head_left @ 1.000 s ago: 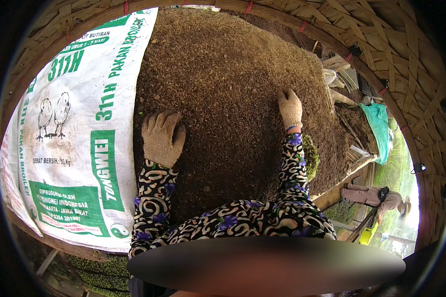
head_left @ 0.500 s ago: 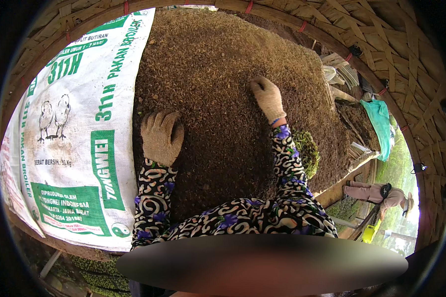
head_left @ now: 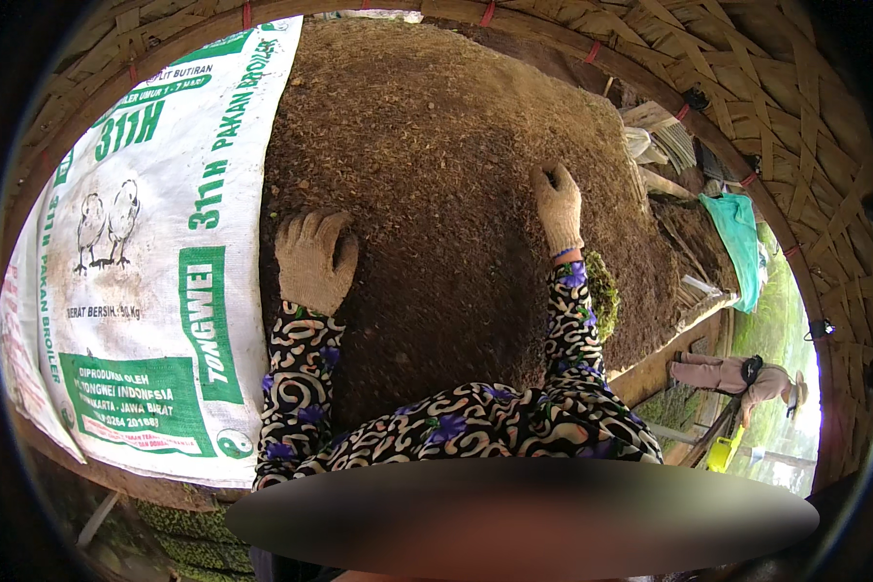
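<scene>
A broad bed of dark brown soil (head_left: 427, 252) with loose dry bits on top spreads before me. My left hand (head_left: 312, 262), in a beige knitted glove, rests on the soil beside the edge of a white woven sack (head_left: 136, 320) with green printing. Its fingers lie on the surface, with the thumb a little apart. Further right, my right hand (head_left: 559, 209), in the same kind of glove, is over the soil. Its thumb and fingertips are drawn together, and whatever they may hold is too small to make out.
A clump of green seedlings (head_left: 603, 296) sits by my right forearm. Beyond the bed's right edge hang a teal cloth (head_left: 737, 247) and wooden pieces. Another person (head_left: 747, 378) stands at the far right with a yellow container (head_left: 724, 452). A woven hat brim (head_left: 747, 78) frames the view.
My right hand has moved to the right and slightly nearer over the soil, its fingertips still drawn together. The left hand has stayed almost in place beside the sack.
</scene>
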`<state>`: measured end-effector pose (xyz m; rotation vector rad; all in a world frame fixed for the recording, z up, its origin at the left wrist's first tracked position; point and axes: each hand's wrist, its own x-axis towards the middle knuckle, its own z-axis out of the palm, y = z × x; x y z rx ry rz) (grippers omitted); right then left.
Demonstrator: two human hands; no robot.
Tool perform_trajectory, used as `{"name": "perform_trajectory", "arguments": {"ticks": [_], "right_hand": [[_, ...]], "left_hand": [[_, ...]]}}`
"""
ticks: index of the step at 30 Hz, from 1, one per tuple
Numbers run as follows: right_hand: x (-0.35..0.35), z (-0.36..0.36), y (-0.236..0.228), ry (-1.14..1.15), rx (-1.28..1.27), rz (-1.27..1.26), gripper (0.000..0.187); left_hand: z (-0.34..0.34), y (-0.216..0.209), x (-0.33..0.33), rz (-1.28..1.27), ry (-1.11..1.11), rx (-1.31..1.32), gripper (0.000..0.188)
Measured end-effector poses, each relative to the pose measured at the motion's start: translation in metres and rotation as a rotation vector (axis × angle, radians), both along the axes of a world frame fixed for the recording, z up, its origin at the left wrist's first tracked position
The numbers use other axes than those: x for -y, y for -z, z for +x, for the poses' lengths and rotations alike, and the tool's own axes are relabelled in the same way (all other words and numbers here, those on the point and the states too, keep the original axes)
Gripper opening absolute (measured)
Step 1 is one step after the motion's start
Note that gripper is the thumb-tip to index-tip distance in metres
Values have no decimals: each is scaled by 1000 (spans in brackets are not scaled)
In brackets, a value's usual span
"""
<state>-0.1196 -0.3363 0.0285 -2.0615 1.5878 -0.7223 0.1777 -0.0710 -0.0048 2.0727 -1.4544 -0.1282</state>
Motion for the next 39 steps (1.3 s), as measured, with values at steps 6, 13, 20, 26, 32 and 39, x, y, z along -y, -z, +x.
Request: {"name": "perform_trajectory", "arguments": {"ticks": [6, 13, 20, 26, 32, 39], "right_hand": [[-38, -13, 13, -45, -348, 33, 42], [-48, -8, 13, -39, -219, -29, 37], [-43, 29, 16, -117, -126, -16, 34], [-56, 59, 3, -181, -491, 19, 39], [-77, 9, -30, -56, 29, -35, 32], [-112, -130, -95, 102, 172, -252, 29]], "left_hand": [[-2, -2, 0, 7, -6, 15, 38], [-3, -2, 3, 23, -25, 47, 40], [-6, -12, 4, 64, -39, 26, 41], [-6, -10, 1, 65, -31, 70, 42], [-2, -2, 1, 2, -16, 91, 42], [-1, 6, 5, 35, -44, 167, 41]]}}
